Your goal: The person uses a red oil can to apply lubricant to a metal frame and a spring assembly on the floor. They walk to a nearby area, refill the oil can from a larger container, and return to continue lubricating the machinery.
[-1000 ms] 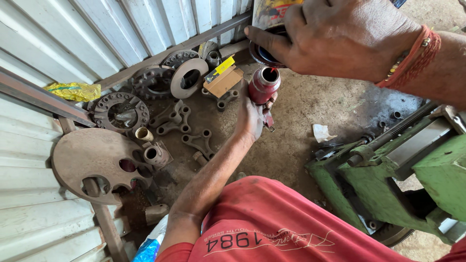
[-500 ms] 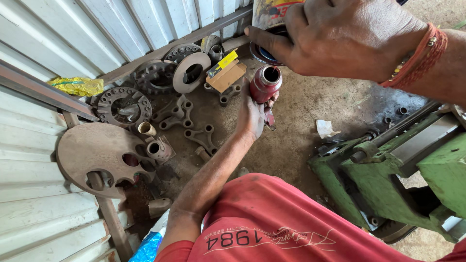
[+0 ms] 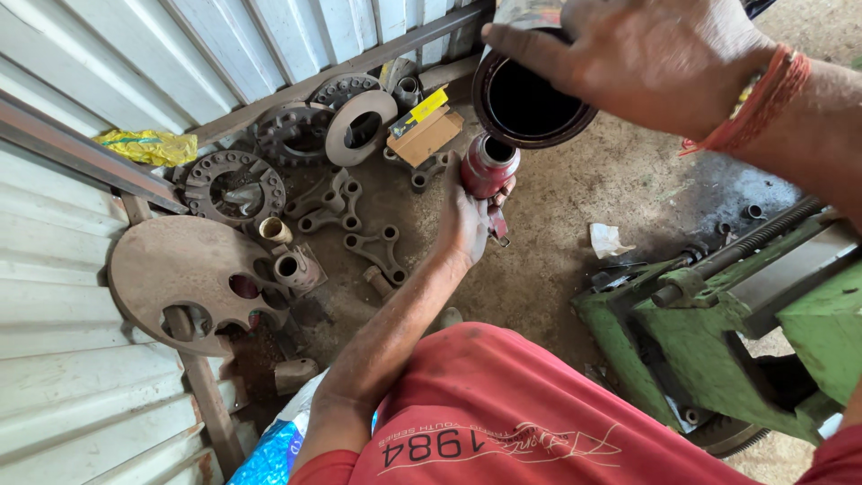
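My left hand (image 3: 467,216) reaches down and grips a small red cylindrical can (image 3: 489,164) with an open top, held just above the dirt floor. My right hand (image 3: 655,54), with red thread bands at the wrist, holds a round dark-mouthed tin (image 3: 530,103) tilted directly above the red can. The tin's inside looks black; I cannot tell whether anything is flowing out of it. My red shirt fills the lower middle of the view.
Rusty metal parts lie by the corrugated wall: a large plate with holes (image 3: 184,274), toothed rings (image 3: 229,184), a flat ring (image 3: 359,126), link arms (image 3: 377,251), and a small cardboard box (image 3: 426,130). A green machine frame (image 3: 718,332) stands at right. A crumpled paper (image 3: 611,240) lies on the floor.
The tin in my right hand has tipped further so its dark mouth faces the camera over the red can. My left hand stays on the can.
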